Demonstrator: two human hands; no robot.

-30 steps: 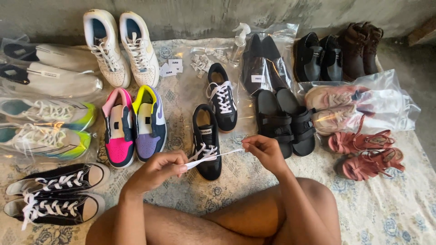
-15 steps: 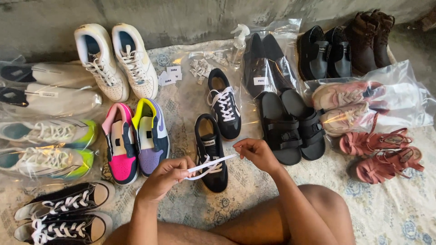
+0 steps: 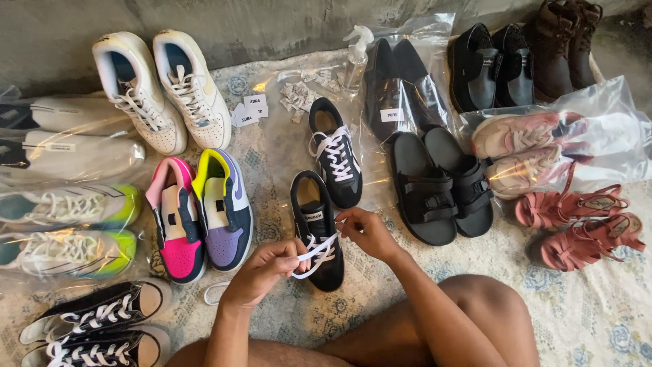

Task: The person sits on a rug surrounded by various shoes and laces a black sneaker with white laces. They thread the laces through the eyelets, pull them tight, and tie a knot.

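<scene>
A black sneaker (image 3: 314, 211) with white laces lies on the patterned cloth in front of me. My left hand (image 3: 265, 268) pinches one end of its white lace (image 3: 318, 250) near the toe. Just right of the shoe's middle, my right hand (image 3: 367, 231) grips the other end of that lace. The lace runs slack between both hands across the shoe. Its partner, a second black sneaker (image 3: 334, 153), lies a little farther away, laced.
Many pairs surround the spot: white sneakers (image 3: 159, 88), pink and purple sneakers (image 3: 200, 214), bagged green-soled sneakers (image 3: 68, 228), black canvas shoes (image 3: 95, 326), black slides (image 3: 441, 187), red sandals (image 3: 577, 228), bagged pink shoes (image 3: 530, 149), a spray bottle (image 3: 354, 58), paper labels (image 3: 251, 109).
My hands have come closer together over the near black sneaker, so the lace that was stretched taut now hangs slack. The view has shifted slightly.
</scene>
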